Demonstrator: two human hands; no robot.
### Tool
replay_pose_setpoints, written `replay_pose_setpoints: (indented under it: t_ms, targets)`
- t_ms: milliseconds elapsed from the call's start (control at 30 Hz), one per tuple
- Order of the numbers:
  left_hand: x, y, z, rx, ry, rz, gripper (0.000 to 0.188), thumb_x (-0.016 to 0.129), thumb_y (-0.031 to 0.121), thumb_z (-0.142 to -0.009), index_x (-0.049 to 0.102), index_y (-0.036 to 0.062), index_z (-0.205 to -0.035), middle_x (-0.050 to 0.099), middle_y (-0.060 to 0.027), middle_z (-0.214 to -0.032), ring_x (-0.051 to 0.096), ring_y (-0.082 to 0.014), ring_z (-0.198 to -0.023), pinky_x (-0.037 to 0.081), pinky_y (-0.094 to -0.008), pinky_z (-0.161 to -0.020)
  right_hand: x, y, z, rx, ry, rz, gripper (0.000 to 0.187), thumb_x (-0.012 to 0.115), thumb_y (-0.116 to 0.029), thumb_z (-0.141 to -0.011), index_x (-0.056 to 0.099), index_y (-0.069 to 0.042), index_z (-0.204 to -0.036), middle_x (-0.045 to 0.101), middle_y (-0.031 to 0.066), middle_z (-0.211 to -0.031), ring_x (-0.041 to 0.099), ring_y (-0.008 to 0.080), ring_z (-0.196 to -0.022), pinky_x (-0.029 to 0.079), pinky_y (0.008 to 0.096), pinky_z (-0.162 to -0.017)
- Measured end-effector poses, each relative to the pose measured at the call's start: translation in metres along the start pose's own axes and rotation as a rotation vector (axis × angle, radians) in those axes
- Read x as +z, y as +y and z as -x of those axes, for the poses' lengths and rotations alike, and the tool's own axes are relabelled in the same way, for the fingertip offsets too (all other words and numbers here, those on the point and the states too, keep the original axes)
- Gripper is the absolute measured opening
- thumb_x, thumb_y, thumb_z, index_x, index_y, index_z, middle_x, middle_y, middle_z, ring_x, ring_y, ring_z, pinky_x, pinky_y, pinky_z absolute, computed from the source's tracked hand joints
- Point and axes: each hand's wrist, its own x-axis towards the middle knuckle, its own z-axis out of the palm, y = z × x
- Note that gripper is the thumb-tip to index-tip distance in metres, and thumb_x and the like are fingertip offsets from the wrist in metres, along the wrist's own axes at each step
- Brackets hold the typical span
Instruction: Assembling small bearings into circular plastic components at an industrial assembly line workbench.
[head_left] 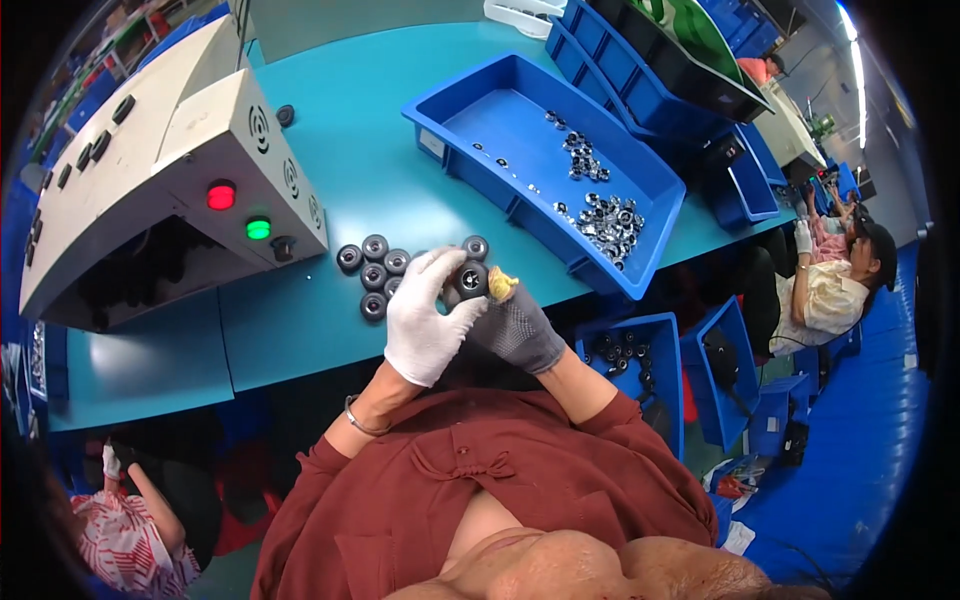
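Between my hands, over the near edge of the teal table [300, 345], is a small black wheel [470, 281] with a silver spoked hub facing up. My left hand [424, 325], in a white glove, is closed with thumb and fingers around the wheel's left side. Gripping it from the right is my right hand [522, 330], in a grey dotted glove with yellow wrapping [502, 283] on one fingertip; some of its fingers are hidden behind the wheel. Several similar black wheels [373, 276] lie clustered left of my hands, and one more wheel [476, 246] sits just beyond them.
A beige machine [215, 140] with a red lamp [221, 195] and a green lamp [258, 229] stands at left. A large blue tray [470, 165] holds loose silver hub pieces [612, 222]. Below the table's right edge, a blue bin [655, 335] contains black wheels. Other people sit at right and lower left.
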Motion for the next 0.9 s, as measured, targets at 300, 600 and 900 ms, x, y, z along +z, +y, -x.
replay_pose_setpoints:
  t_ms: [300,600,900]
  targets:
    - [0.05,0.025,0.02,0.055,-0.003,-0.147,0.05,0.082,-0.001,-0.071,0.061,0.0034,-0.116,0.062,-0.0158,-0.114,0.064,-0.0273,-0.094,0.054,-0.0337,-0.079,-0.023,-0.029,0.045,0.02,0.12,-0.186,0.028,0.05,-0.016,-0.103,0.06,-0.001,-0.125,0.064,0.0011,-0.1,0.059,0.0067,-0.087,0.049,0.0233,-0.078]
    - [0.071,0.027,0.056,-0.629,0.036,0.489,0.024,0.073,-0.003,-0.088,0.063,-0.0029,-0.109,0.07,-0.0076,-0.096,0.065,-0.009,-0.082,0.053,-0.0219,-0.069,-0.054,-0.009,0.071,-0.156,0.168,0.31,0.023,0.055,-0.006,-0.098,0.068,0.004,-0.114,0.066,-0.0002,-0.095,0.055,0.0035,-0.084,0.045,0.0203,-0.073]
    - [0.075,0.025,0.087,-0.529,0.009,0.358,0.028,0.076,-0.002,-0.085,0.068,-0.001,-0.112,0.069,-0.0036,-0.099,0.065,-0.0087,-0.084,0.055,-0.0233,-0.072,-0.048,0.005,0.081,-0.049,0.168,0.26,0.018,0.06,-0.015,-0.1,0.065,0.001,-0.091,0.062,-0.0047,-0.084,0.051,0.0018,-0.078,0.042,0.0207,-0.068]
